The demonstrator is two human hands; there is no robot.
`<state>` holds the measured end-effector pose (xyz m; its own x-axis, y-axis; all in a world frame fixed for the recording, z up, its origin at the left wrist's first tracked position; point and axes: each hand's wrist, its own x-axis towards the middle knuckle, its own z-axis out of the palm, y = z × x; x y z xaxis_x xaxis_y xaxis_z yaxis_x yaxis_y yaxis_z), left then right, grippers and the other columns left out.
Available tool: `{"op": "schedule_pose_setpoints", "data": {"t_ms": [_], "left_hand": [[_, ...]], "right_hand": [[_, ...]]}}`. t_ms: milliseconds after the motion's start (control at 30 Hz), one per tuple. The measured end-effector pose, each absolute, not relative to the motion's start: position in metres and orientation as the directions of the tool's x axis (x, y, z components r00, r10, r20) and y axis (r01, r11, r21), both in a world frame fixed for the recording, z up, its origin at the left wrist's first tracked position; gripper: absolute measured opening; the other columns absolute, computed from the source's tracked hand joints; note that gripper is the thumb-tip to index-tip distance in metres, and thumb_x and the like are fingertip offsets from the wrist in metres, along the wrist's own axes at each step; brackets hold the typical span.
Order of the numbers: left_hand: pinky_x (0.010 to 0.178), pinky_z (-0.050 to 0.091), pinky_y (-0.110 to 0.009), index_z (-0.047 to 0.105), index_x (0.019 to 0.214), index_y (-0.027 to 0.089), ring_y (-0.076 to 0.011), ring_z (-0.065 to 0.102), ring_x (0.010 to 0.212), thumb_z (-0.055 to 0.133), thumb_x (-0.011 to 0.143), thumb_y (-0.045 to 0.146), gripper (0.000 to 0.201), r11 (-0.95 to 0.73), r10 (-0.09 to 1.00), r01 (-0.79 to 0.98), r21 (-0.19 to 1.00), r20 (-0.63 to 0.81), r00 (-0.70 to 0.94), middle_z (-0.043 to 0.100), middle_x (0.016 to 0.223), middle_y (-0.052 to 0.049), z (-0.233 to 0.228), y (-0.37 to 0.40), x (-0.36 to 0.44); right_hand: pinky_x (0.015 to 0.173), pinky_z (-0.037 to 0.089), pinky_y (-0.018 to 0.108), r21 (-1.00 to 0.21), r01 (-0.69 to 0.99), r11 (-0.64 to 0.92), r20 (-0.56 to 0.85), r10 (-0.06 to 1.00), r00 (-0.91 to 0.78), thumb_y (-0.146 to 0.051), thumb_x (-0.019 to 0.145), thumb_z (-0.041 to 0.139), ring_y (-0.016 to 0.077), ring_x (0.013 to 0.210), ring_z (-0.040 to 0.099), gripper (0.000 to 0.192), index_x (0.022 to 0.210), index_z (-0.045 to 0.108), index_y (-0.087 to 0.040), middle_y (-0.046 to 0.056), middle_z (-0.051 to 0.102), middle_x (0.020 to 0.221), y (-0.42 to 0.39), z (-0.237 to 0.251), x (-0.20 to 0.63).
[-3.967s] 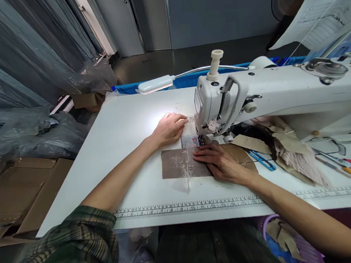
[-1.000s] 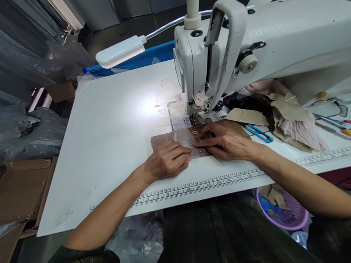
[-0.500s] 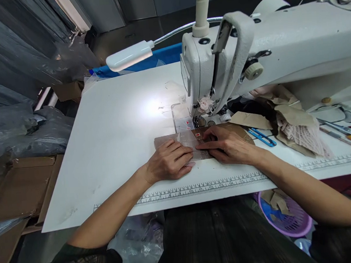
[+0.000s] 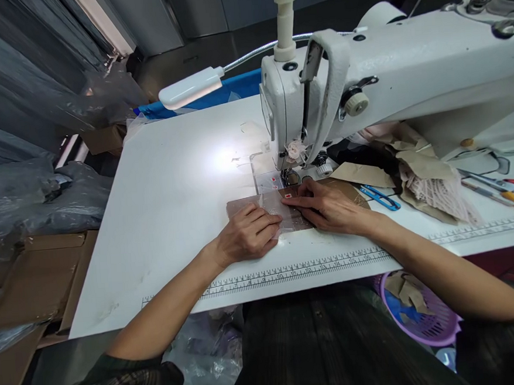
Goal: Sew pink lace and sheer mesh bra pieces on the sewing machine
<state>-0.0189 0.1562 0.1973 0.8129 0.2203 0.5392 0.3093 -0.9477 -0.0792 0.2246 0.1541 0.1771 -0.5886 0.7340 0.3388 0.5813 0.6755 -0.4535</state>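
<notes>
A white table (image 4: 172, 186), its near edge marked with a ruler scale (image 4: 280, 277), carries a sewing machine (image 4: 393, 71). A brown strip (image 4: 301, 222), blue snips (image 4: 379, 197) and fabric scraps (image 4: 433, 189) lie on it.

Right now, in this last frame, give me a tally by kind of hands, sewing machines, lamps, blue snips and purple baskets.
Hands: 2 (left hand, right hand)
Sewing machine: 1
Lamp: 1
Blue snips: 1
Purple basket: 1
Total: 6
</notes>
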Motion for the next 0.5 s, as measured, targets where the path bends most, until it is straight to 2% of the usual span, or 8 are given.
{"op": "schedule_pose_setpoints", "data": {"t_ms": [200,500], "left_hand": [[0.069,0.054,-0.034,0.064,0.081,0.014,-0.0169,0.068,0.078,0.060,0.085,0.016,0.006,-0.952,0.218,0.298,-0.069,0.531,0.819,0.076,0.097,-0.007,0.1958,0.1567,-0.0202],[0.069,0.054,-0.033,0.064,0.085,0.015,-0.0162,0.069,0.079,0.060,0.087,0.018,0.005,-0.949,0.243,0.313,-0.049,0.518,0.820,0.076,0.099,-0.006,0.1939,0.1579,-0.0201]], "right_hand": [[0.083,0.054,0.038,-0.411,0.622,0.667,0.301,0.743,-0.598,-0.022,0.094,0.046,0.0217,0.092,0.058,0.039,0.129,0.063,-0.021,0.012,0.056,0.103,0.1537,0.1793,0.2217],[0.088,0.053,0.037,-0.585,0.527,0.616,0.304,0.769,-0.562,-0.023,0.095,0.046,0.0187,0.091,0.059,0.036,0.125,0.066,-0.023,0.010,0.057,0.102,0.1530,0.1815,0.2270]]}}
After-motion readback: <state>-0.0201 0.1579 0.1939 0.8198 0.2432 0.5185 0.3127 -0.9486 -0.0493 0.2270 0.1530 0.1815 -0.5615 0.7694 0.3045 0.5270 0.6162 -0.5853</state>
